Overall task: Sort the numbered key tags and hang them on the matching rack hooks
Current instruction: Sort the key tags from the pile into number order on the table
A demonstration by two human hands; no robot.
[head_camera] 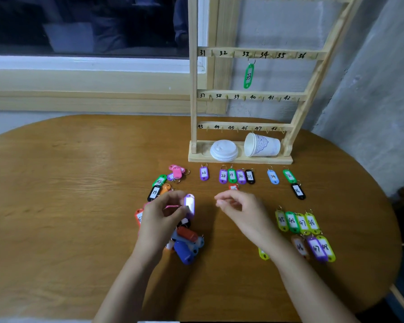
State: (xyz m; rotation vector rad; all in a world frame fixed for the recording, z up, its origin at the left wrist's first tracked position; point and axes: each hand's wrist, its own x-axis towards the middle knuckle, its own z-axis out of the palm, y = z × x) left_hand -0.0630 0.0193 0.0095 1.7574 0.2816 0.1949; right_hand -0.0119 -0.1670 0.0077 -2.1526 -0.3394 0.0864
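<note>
My left hand [160, 213] pinches a purple key tag [189, 204] above an unsorted heap of tags [184, 243]; its number is washed out. My right hand [240, 208] hovers beside it with loosely curled fingers, holding nothing I can make out. A row of tags from 26 [203, 173] to 36 [289, 176] lies before the wooden rack [247, 94]. Green tag 33 [248, 76] hangs on hook 33. Tags 45 to 48 [297, 222] lie at the right, with more below them.
A paper cup [262, 145] lies on its side on the rack's base beside a stack of white lids [224, 150]. The round wooden table [68, 194] meets a window ledge at the back and a grey wall at the right.
</note>
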